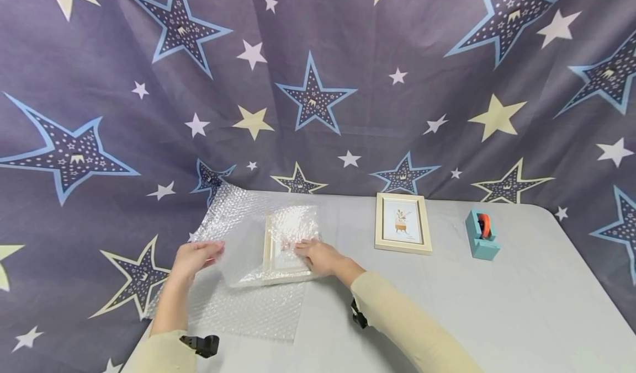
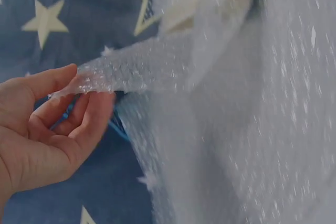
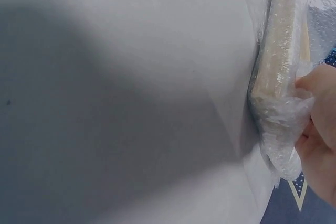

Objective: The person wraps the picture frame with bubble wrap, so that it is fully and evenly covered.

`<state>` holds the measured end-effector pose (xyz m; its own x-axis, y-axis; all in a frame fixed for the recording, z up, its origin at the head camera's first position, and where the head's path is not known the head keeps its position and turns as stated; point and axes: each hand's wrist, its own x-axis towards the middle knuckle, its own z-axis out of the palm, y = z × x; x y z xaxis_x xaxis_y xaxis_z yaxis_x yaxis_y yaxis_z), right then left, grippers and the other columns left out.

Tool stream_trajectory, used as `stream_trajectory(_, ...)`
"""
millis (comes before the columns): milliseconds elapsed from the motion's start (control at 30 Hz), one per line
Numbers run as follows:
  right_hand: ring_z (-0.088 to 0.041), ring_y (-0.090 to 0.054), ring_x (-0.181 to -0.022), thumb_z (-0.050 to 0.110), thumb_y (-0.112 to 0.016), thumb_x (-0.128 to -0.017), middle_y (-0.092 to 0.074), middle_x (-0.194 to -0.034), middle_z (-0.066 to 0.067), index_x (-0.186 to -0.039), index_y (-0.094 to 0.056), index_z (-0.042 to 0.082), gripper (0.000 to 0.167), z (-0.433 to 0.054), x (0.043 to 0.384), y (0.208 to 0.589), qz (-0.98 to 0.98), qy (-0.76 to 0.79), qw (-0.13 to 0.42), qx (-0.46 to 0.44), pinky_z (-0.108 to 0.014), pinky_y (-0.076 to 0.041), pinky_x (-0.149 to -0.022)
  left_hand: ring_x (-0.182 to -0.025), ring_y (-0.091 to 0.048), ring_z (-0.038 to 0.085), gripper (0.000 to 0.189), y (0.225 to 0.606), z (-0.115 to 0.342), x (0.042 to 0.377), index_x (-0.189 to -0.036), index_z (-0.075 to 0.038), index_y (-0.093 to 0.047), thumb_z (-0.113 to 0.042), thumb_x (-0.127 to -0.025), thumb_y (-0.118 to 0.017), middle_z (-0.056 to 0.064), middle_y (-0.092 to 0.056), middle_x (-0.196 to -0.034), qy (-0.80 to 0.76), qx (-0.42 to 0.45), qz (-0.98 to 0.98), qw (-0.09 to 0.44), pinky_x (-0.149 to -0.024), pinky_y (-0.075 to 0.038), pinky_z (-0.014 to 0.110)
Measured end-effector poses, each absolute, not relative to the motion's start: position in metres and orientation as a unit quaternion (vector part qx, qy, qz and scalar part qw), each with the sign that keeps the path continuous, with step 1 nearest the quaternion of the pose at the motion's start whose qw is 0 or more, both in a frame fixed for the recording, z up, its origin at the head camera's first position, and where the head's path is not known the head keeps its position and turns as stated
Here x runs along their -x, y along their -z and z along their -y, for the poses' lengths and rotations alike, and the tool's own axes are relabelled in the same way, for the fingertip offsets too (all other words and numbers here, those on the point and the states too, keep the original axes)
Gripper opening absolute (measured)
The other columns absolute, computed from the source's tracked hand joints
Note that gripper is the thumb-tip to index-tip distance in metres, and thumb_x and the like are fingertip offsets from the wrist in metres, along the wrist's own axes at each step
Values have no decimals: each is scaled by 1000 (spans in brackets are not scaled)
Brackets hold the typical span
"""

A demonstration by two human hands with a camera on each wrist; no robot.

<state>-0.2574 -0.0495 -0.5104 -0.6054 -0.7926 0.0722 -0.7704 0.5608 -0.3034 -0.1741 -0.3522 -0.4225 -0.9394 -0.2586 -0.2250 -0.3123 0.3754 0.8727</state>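
A light wooden picture frame [image 1: 268, 246] lies on a sheet of bubble wrap [image 1: 238, 312] at the left of the table, partly covered by a folded-over layer. My left hand [image 1: 196, 260] pinches a loose edge of the wrap between thumb and fingers. The left wrist view shows that strip of bubble wrap [image 2: 142, 66] stretching away from the left hand [image 2: 58, 124]. My right hand [image 1: 320, 256] presses on the covered frame near its right side, fingers stretched across it. In the right wrist view, crumpled wrap bulges past the frame's corner [image 3: 270, 77] beside the right hand [image 3: 320, 124].
A second wooden picture frame [image 1: 379, 224] with a plant picture lies toward the back of the table [image 1: 536, 307]. Further right stands a teal tape dispenser [image 1: 483, 246] with an orange roll. A star-patterned curtain [image 1: 348, 31] hangs behind the table.
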Motion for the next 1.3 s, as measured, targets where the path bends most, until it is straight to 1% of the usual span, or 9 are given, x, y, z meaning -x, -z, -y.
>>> stream_trajectory(167,-27,-44,-139,7,-49,-96,-51,-145,-7,-137,-52,6,42,49,258,512,-884,149,32,442,-46,-31,-120,-73,-66,-5,37,414,326,180,-119,12,-59,-16,-95,-57,-13,-72,-81,-559,156,-814,-7,-74,-58,16)
stream_trajectory(400,-27,-44,-139,7,-49,-96,-51,-145,-8,-137,-53,6,41,50,260,513,-883,148,30,445,-46,-31,-120,-89,-72,10,28,415,299,188,-116,15,-50,-7,-100,-44,14,-70,-102,-595,137,-792,-14,-86,-59,24)
stream_trajectory(533,-28,-45,-138,7,-50,-95,-52,-144,-9,-137,-53,5,42,49,260,512,-882,154,26,444,-46,-31,-119,-87,-73,14,27,415,282,194,-112,14,-52,-8,-99,-44,24,-70,-105,-574,128,-808,-26,-80,-60,23)
stream_trajectory(667,-29,-44,-138,6,-51,-95,-52,-145,-9,-137,-53,5,42,49,260,512,-881,159,31,445,-47,-31,-119,-72,-62,5,27,420,262,202,-109,9,-59,-13,-97,-50,21,-70,-99,-508,116,-853,-35,-67,-57,18)
stream_trajectory(767,-29,-45,-138,6,-51,-95,-52,-144,-9,-137,-53,5,42,49,260,512,-879,160,31,447,-48,-31,-119,-64,-55,8,26,429,246,208,-106,4,-63,-17,-96,-53,18,-69,-88,-455,96,-884,-34,-59,-48,19)
stream_trajectory(967,-29,-46,-137,7,-51,-96,-53,-144,-9,-136,-53,5,41,46,260,515,-878,160,22,451,-49,-33,-118,-73,-68,22,20,449,216,219,-94,-4,-68,-21,-94,-57,15,-74,-87,-332,17,-942,-41,-63,-56,31)
stream_trajectory(1067,-29,-46,-137,8,-51,-95,-52,-144,-10,-136,-54,6,41,45,260,513,-876,161,18,455,-50,-34,-117,-65,-67,20,19,457,207,223,-90,-5,-69,-21,-92,-59,11,-74,-79,-275,-21,-960,-48,-59,-55,31)
stream_trajectory(1167,-29,-47,-137,7,-53,-94,-54,-142,-11,-132,-57,5,38,45,261,513,-874,158,10,460,-49,-35,-117,-57,-58,12,18,467,205,228,-86,-5,-70,-19,-92,-60,6,-71,-71,-257,-42,-965,-46,-51,-47,23)
stream_trajectory(1300,-27,-48,-136,7,-54,-93,-58,-139,-10,-126,-62,6,33,49,261,515,-880,149,9,452,-44,-35,-118,-64,-62,15,21,477,210,231,-83,-6,-70,-22,-92,-60,6,-72,-74,-259,-35,-965,-21,-55,-48,26)
